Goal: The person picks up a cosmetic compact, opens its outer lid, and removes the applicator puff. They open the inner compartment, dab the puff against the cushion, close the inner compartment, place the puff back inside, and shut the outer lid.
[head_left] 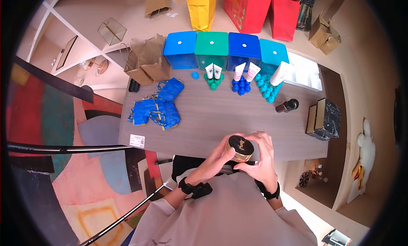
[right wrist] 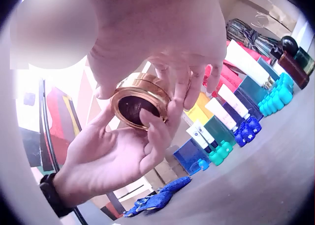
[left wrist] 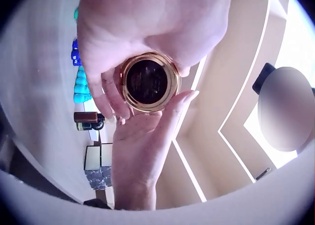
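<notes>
A round cosmetic compact [head_left: 240, 147], with a black lid, gold rim and gold emblem, is held up between both hands over the near table edge. My left hand [head_left: 216, 161] grips it from the left, thumb along the side and fingers under it. From the right, my right hand [head_left: 262, 159] curves round it, fingers at the far side and thumb at the near side. In the left wrist view the dark round base of the compact [left wrist: 146, 82] shows inside its gold ring. The right wrist view shows a left fingertip [right wrist: 150, 117] against that base.
On the table [head_left: 212, 118] lie blue fabric pouches [head_left: 159, 106] at left. Coloured boxes [head_left: 212, 46] line the back, with white tubes [head_left: 253, 71] on ball-shaped stands before them. A dark bottle [head_left: 287, 106] and black marbled boxes [head_left: 326, 118] are at right, paper bags [head_left: 146, 61] at back left.
</notes>
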The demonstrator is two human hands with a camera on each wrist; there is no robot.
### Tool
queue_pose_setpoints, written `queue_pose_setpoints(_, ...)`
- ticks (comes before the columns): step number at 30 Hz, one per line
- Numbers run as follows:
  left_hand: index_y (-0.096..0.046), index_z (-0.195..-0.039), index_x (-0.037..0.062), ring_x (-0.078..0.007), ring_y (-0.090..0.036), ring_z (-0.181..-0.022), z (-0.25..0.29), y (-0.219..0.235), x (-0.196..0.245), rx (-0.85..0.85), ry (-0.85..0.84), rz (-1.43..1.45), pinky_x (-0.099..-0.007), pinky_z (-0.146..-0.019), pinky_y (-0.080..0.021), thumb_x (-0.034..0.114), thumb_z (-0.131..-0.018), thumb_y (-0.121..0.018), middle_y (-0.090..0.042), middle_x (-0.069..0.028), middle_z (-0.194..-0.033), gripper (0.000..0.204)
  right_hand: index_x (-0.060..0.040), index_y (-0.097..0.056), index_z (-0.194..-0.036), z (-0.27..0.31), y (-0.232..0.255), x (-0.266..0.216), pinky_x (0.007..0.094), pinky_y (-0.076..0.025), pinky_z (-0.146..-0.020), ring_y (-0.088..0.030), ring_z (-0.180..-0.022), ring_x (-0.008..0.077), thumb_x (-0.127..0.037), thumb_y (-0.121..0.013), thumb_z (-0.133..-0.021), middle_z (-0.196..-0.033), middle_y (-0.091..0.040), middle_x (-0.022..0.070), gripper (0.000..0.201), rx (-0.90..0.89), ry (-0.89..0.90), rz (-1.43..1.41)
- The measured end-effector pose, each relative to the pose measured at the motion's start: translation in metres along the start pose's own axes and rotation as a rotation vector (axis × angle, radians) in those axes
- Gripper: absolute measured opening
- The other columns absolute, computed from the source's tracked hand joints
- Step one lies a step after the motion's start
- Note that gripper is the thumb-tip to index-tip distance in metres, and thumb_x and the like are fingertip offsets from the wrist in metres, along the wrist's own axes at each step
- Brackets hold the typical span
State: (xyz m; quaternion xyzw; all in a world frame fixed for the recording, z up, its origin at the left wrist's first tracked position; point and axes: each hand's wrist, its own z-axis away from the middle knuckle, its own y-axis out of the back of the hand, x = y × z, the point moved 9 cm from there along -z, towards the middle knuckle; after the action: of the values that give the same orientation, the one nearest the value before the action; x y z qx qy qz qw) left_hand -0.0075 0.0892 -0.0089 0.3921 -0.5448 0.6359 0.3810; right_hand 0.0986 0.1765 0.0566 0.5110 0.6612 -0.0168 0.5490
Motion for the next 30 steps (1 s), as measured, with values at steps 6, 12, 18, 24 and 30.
queue_pose_setpoints(6, -0.037, -0.162, 0.0044, -0.0173, -0.049, -0.144, -0.002, 0.01, -0.005, 0.03, 0.126, 0.099, -0.0361, -0.121, -0.039, 0.044, -0.117, -0.047, -0.048, -0.008, -0.158, 0.061, -0.0008, -0.071, -0.117, -0.001, -0.006, -0.006, 0.0495, -0.049, -0.1, -0.066, -0.109, 0.0377, -0.019, -0.088, -0.076, -0.118, -0.073, 0.0142, 0.048, -0.025, 0.056, 0.113)
queue_pose_setpoints(12, -0.037, -0.164, 0.0044, -0.0192, -0.047, -0.148, -0.002, 0.015, -0.006, -0.007, 0.09, 0.155, -0.0396, -0.125, -0.037, 0.015, -0.105, -0.069, -0.049, -0.0094, -0.157, 0.068, 0.0019, -0.072, -0.121, 0.003, -0.01, 0.0, 0.0472, -0.051, -0.1, -0.068, -0.111, 0.038, -0.006, -0.074, -0.082, -0.122, -0.074, 0.0156, 0.04, -0.087, -0.012, 0.028)
queue_pose_setpoints(18, -0.04, -0.163, 0.0045, -0.0177, -0.052, -0.143, -0.002, 0.024, -0.035, -0.044, 0.062, 0.084, -0.0371, -0.122, -0.041, 0.003, -0.095, -0.081, -0.054, -0.0078, -0.153, 0.079, 0.0, -0.071, -0.126, 0.012, -0.022, 0.016, 0.0463, -0.051, -0.102, -0.068, -0.115, 0.0381, -0.001, -0.077, -0.082, -0.126, -0.073, 0.0159, 0.044, -0.168, -0.08, -0.009)
queue_pose_setpoints(24, -0.041, -0.161, 0.0032, -0.0186, -0.058, -0.137, 0.002, 0.035, -0.04, 0.048, 0.061, -0.087, -0.037, -0.116, -0.047, 0.014, -0.092, -0.088, -0.058, -0.0114, -0.15, 0.085, -0.0013, -0.065, -0.136, 0.012, -0.03, 0.011, 0.0483, -0.052, -0.106, -0.064, -0.124, 0.0412, -0.003, -0.082, -0.084, -0.14, -0.066, 0.0181, 0.054, -0.292, -0.143, -0.072)
queue_pose_setpoints(30, -0.04, -0.162, 0.0038, -0.0175, -0.059, -0.131, 0.002, 0.043, -0.043, 0.085, 0.01, -0.307, -0.0365, -0.111, -0.05, 0.017, -0.088, -0.092, -0.06, -0.0103, -0.145, 0.091, -0.0041, -0.056, -0.147, 0.017, -0.041, 0.016, 0.0473, -0.049, -0.114, -0.056, -0.138, 0.0452, -0.003, -0.084, -0.085, -0.152, -0.055, 0.0222, 0.068, -0.399, -0.218, -0.128)
